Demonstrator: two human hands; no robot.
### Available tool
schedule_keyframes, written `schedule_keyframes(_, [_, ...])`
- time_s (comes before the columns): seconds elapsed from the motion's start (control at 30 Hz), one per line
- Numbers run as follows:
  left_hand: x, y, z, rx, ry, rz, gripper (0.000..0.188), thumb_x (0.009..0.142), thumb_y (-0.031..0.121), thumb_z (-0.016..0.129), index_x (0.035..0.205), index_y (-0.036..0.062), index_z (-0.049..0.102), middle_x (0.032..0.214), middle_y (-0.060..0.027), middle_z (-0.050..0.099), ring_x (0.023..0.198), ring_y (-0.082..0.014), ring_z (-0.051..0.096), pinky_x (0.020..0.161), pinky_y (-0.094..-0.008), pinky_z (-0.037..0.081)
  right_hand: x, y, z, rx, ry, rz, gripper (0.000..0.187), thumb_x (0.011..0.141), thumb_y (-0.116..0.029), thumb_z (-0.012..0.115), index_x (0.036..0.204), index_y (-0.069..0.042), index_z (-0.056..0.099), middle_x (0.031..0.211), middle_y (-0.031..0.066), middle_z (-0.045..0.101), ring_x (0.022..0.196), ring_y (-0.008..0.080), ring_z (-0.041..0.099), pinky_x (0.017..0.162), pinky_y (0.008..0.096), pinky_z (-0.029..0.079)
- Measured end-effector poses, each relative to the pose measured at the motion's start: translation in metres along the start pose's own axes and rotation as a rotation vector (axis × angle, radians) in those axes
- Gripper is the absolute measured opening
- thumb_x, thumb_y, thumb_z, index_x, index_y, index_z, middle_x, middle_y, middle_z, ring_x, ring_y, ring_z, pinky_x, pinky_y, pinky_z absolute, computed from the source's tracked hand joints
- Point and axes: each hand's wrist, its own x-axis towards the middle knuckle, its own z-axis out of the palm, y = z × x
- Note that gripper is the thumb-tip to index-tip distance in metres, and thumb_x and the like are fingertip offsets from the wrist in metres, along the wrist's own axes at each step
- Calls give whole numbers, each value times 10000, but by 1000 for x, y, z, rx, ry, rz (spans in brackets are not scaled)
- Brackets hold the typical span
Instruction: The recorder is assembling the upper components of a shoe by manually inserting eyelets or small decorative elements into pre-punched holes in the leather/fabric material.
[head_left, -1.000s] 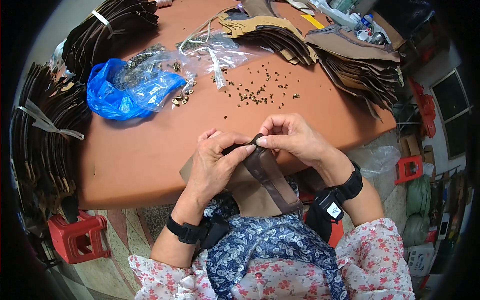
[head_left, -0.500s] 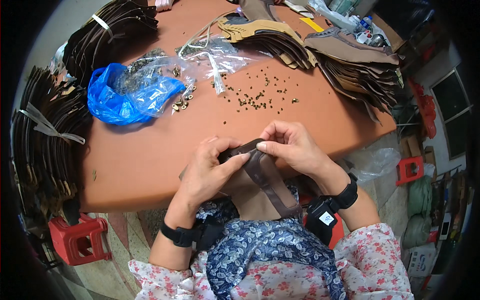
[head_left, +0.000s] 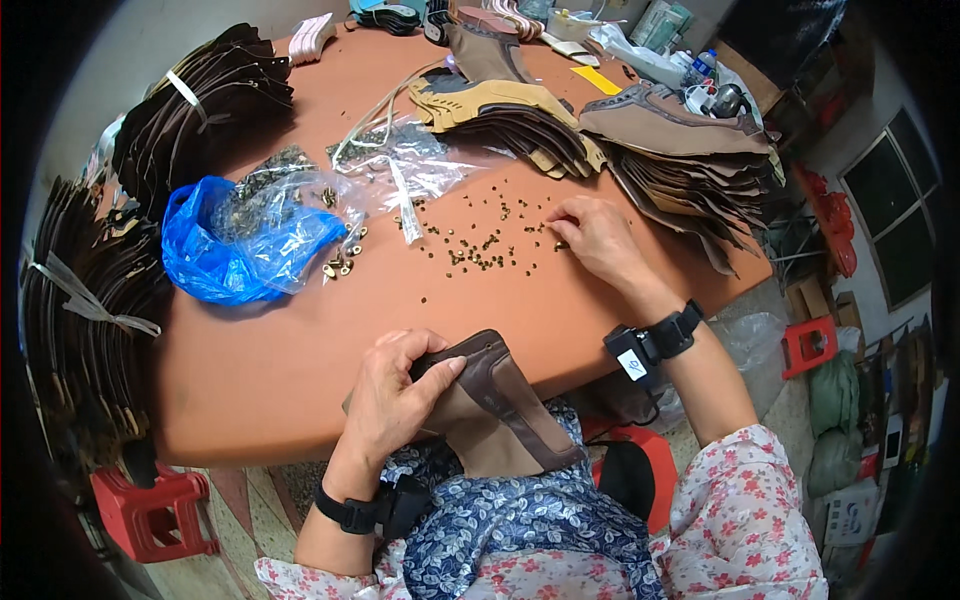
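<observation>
My left hand (head_left: 392,392) grips the edge of a brown leather shoe upper (head_left: 500,400), thumb on top. The piece has dark trim and hangs from the table's front edge over my lap. Out over the table, my right hand (head_left: 597,238) has thumb and forefinger pinched together at the right side of scattered small brass-coloured metal fittings (head_left: 487,250). Whatever lies between those fingertips is too small to make out.
A blue plastic bag (head_left: 215,265) and clear bags of metal fittings (head_left: 265,195) lie on the orange-brown table (head_left: 300,390). Stacked uppers stand at the back right (head_left: 680,130), the back middle (head_left: 500,105) and the left, tied with white strips (head_left: 80,290). Red stools (head_left: 155,510) stand below.
My right hand has left the shoe upper and reached forward to the scattered fittings. My left hand still holds the upper. The whole view has shifted slightly, showing more of the table's far end.
</observation>
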Motion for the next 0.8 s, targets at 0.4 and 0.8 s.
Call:
schedule_keyframes(0.4, [-1,-4,4,25,38,21,205,796,180,698,847,-12,649,750,-133,622,735,-269,577,728,-354,439,10,5,16,-290,15,-268,81,820,-89,627,862,-25,602,835,145,619,814,349,606,708,440,476])
schedule_keyframes(0.8, [-2,-9,5,-68,18,-74,204,798,179,708,862,-8,658,763,-116,620,754,-238,572,704,-344,447,-73,-21,-14,-327,-57,-559,58,819,-62,568,870,-65,596,880,93,583,889,257,592,745,353,471])
